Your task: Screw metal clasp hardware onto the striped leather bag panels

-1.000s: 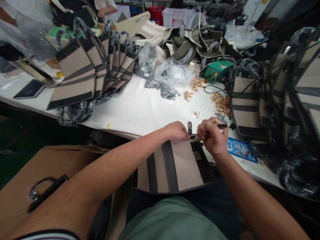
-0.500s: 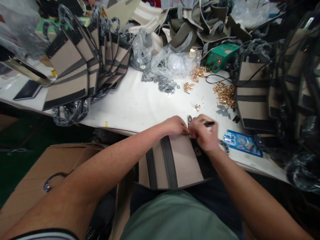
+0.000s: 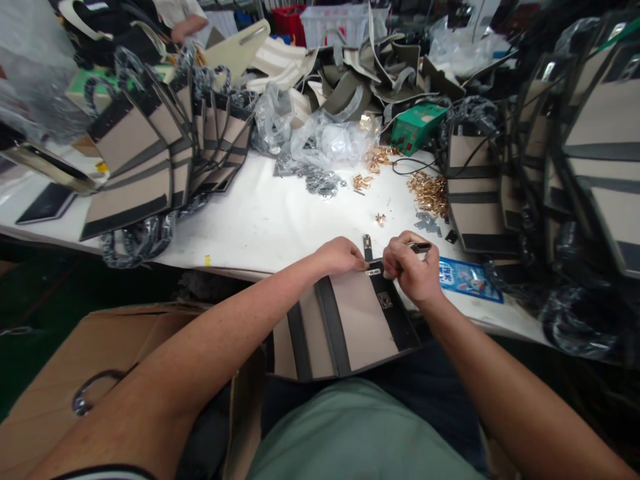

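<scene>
Two piles of panels crowd the left and right sides of my white table, a pale crate beyond. At the near edge, my left hand pinches a beige, black-banded panel; my right hand grips a slim tool.

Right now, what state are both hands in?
Left hand: fingers pressing the panel's edge.
Right hand: closed around a dark-ended tool, beside the metal plate.
</scene>
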{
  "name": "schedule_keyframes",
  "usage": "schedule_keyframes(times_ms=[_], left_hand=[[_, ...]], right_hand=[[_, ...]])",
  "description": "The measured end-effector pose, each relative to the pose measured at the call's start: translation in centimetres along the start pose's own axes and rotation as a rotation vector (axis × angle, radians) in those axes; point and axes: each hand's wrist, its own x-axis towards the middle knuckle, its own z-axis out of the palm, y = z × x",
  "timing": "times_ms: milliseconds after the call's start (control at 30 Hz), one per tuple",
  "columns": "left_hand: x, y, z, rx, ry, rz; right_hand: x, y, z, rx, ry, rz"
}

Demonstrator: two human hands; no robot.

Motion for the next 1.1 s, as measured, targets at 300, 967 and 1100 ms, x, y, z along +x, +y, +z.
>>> schedule_keyframes(times_ms=[300,967,1100], left_hand=[[-3.6,1.5,2.3,0.174,0.328,0.044],[-12.2,0.0,11.5,0.637,0.243,0.485],[-12.3,0.2,11.7,0.635,0.245,0.466]], right_hand=[[-2.5,0.4,-0.3,0.156,0.115,0.017],[-2.5,0.8,-0.5,0.125,0.101,0.024],[-2.4,0.8,-0.5,0.167,0.098,0.013]])
